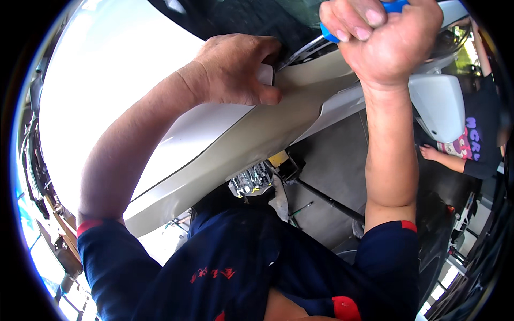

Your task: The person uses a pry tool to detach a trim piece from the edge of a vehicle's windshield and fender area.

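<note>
My left hand [235, 69] lies over the rear corner of a car's white hood [128, 69], its thumb and fingers curled around that corner, where a pale bit shows between them. My right hand [388, 48] is raised at the upper right, closed around a blue-handled tool [329, 34]. Most of the handle is hidden in the fist, so I cannot tell the tool's kind. Below the hood edge runs the beige-silver fender [267, 120]. The dark windshield [241, 21] is beyond my left hand.
A white side mirror [439, 104] stands out to the right of my right forearm. Another person [479, 117] in a dark shirt is at the far right. Tools in a tray [251, 179] and a black pole [332, 200] are below the fender, over the grey floor [337, 155].
</note>
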A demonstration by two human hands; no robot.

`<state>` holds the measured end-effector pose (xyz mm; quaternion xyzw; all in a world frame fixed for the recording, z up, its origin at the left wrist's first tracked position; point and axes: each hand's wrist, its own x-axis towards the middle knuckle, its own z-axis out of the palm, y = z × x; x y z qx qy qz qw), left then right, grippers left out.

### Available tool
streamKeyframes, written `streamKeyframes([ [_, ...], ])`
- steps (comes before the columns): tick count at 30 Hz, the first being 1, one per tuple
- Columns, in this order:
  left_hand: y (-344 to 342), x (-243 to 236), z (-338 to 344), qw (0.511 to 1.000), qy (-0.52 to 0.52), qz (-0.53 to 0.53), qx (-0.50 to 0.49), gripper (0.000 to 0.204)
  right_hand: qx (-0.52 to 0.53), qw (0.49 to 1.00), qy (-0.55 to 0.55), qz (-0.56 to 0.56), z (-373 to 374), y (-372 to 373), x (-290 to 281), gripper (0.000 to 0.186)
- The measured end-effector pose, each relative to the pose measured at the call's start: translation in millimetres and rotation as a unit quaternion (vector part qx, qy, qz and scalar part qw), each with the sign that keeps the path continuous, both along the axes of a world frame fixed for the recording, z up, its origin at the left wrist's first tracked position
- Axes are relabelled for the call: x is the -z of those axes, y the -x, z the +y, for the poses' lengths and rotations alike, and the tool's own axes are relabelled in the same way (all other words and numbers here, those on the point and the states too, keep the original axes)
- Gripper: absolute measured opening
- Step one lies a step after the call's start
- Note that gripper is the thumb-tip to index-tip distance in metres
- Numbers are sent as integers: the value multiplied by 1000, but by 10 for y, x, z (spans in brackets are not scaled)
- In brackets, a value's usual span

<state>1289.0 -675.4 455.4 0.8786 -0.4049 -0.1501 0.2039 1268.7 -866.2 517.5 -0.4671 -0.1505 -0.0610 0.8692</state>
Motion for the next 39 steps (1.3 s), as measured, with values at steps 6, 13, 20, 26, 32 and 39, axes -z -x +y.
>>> streamKeyframes([
  [6, 2, 59, 20, 1000, 18, -14, 9, 52, -23, 995, 68, -69, -126, -15, -22, 45],
  [13, -59, 29, 0, 999, 21, 47, 12, 58, -76, 994, 33, -67, -199, -67, 58, 44],
  [20, 183, -30, -168, 992, -21, -123, 23, 67, -126, 990, 4, -58, -229, -88, 33, 45],
  [26, 134, -70, -199, 993, -46, -97, 45, 64, -173, 983, -47, -38, -246, -172, 48, 46],
  [32, 78, -99, -211, 993, -85, -67, 52, 63, -188, 980, -46, -42, -277, -223, 62, 46],
  [39, 36, -49, -208, 992, -76, -82, 56, 67, -174, 984, -35, -22, -280, -264, 57, 46],
])
